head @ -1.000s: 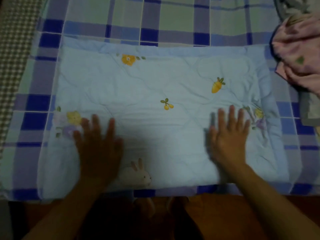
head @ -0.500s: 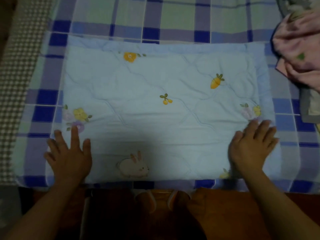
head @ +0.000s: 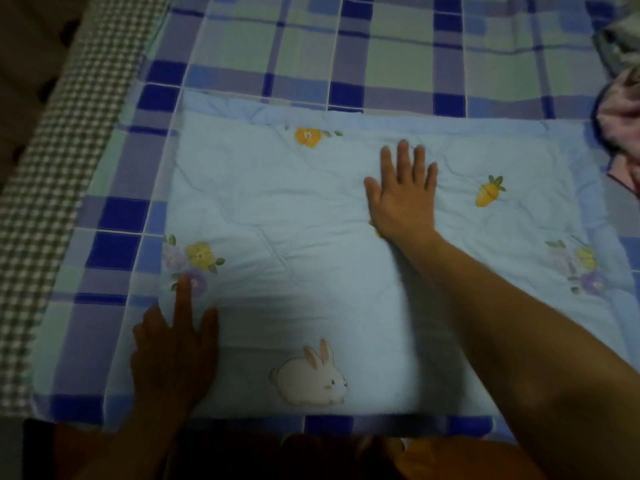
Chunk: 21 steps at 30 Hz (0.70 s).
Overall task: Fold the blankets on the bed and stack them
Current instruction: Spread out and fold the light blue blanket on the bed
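— Lying flat near the front edge of the plaid bed sheet (head: 398, 64), the light blue blanket (head: 277, 209) takes both palms. Why?

— Likely smoothing before a fold: left hand (head: 173, 355) pins the near-left corner, right hand (head: 403, 195) presses mid-blanket, fingers straight, gripping nothing; pink blanket (head: 620, 126) waits far right

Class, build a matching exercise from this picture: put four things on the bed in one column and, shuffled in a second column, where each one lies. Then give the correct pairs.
Things
1. left hand
2. right hand
3. rabbit print
4. pink blanket

Places
A. bunched at the far right edge of the view
B. flat on the middle of the blue blanket, fingers spread
C. on the blue blanket's near edge, left of centre
D. flat on the blue blanket's near left corner

Pairs: 1-D, 2-B, 3-C, 4-A
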### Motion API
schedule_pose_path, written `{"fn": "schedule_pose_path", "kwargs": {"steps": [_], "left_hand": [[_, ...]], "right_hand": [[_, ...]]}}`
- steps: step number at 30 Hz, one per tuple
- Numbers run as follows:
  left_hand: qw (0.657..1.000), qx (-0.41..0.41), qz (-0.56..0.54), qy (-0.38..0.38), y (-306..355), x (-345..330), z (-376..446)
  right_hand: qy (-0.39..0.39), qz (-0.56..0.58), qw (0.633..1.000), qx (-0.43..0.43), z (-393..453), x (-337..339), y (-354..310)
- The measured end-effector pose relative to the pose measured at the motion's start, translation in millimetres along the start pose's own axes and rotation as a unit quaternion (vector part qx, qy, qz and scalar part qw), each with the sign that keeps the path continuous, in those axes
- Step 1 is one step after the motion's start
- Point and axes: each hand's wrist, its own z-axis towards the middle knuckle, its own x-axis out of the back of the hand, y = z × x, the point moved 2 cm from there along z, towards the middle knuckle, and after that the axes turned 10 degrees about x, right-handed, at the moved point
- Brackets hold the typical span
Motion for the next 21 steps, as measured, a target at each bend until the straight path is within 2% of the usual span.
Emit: {"fn": "schedule_pose_path", "kwargs": {"steps": [4, 7, 8, 10, 12, 13, 14, 17, 19, 21], "left_hand": [[1.000, 0.002, 0.015, -0.005, -1.9, -12.1, 5.4], [1.000, 0.002, -0.014, -0.017, -3.3, -6.1, 3.3], [0.999, 0.007, -0.038, -0.025, -3.4, -0.9, 1.8], [0.993, 0.020, -0.107, -0.047, -4.6, 11.9, 1.8], [0.972, 0.045, -0.212, -0.090, -10.7, 23.9, 9.2], [0.956, 0.056, -0.263, -0.120, -14.4, 30.3, 14.8], [0.940, 0.070, -0.297, -0.154, -19.0, 35.8, 20.5], [0.915, 0.110, -0.298, -0.250, -21.6, 49.8, 22.8], [0.913, 0.106, -0.288, -0.269, -14.3, 54.7, 19.0], [0.919, 0.113, -0.272, -0.261, -5.0, 64.6, 15.7]], "right_hand": [[-0.082, -0.011, 0.997, -0.009, 35.5, -19.2, 18.9], [-0.109, 0.034, 0.993, -0.020, 33.6, 4.3, 14.1], [-0.084, 0.049, 0.995, -0.011, 22.3, 18.2, 11.2], [0.018, 0.076, 0.997, 0.016, -20.4, 45.1, -1.0], [0.105, 0.098, 0.989, 0.020, -89.4, 60.5, -18.7], [0.117, 0.104, 0.988, 0.013, -129.9, 57.1, -26.4], [0.106, 0.096, 0.990, 0.011, -169.3, 46.4, -31.6], [-0.006, 0.048, 0.999, 0.025, -243.1, -0.9, -33.7], [-0.037, 0.042, 0.998, 0.026, -244.3, -13.2, -32.9], [-0.023, 0.059, 0.998, 0.019, -229.7, -4.6, -34.3]]}}
